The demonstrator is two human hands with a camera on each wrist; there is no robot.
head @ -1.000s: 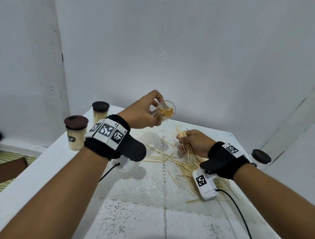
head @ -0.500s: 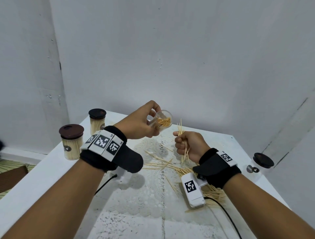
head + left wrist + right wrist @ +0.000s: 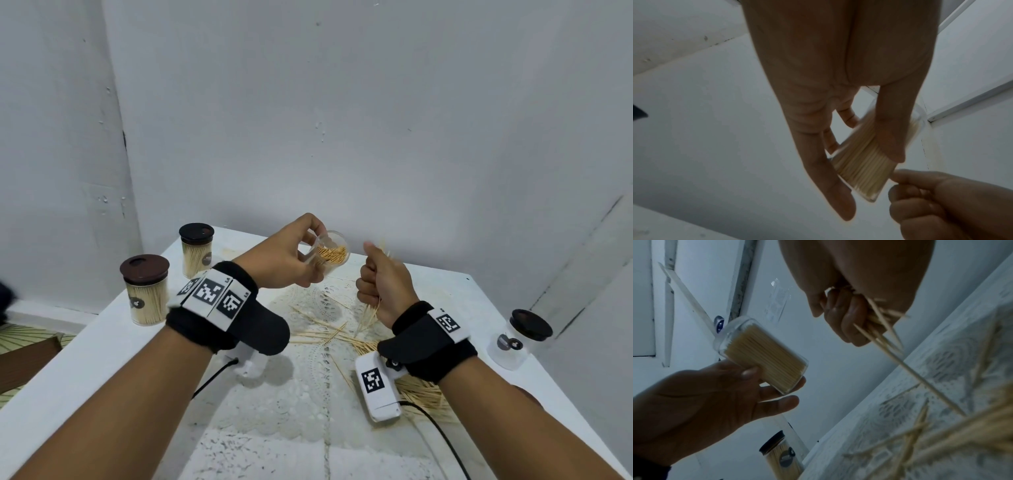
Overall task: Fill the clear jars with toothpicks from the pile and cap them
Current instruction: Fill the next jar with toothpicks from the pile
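- Far left on the table (image 3: 102,342), you have two capped jars packed with toothpicks: the nearer capped jar (image 3: 145,291) and the one behind it, the farther capped jar (image 3: 197,251). Judge these two finished.
- Your left hand (image 3: 284,260) grips the open jar (image 3: 330,251) above the table, thumb and fingers curled round its clear wall, mouth tilted toward your other hand. It looks mostly full, with a gap at the top of the tilted mouth, so it probably takes another bunch before capping.
- Your right hand (image 3: 380,284) is fisted round a small bunch of toothpicks (image 3: 885,337), just beside the jar's mouth; none of the bunch has entered yet. Tips poke out above and below the fist.
- Below your hands, the pile (image 3: 421,394) lies scattered over the lace mat (image 3: 308,394), with plenty left.
- Far right, near the table edge, the last jar (image 3: 517,337) stands with a dark lid on and looks empty. You would need to uncap, fill and recap it.
- The open jar's lid is nowhere I can see.
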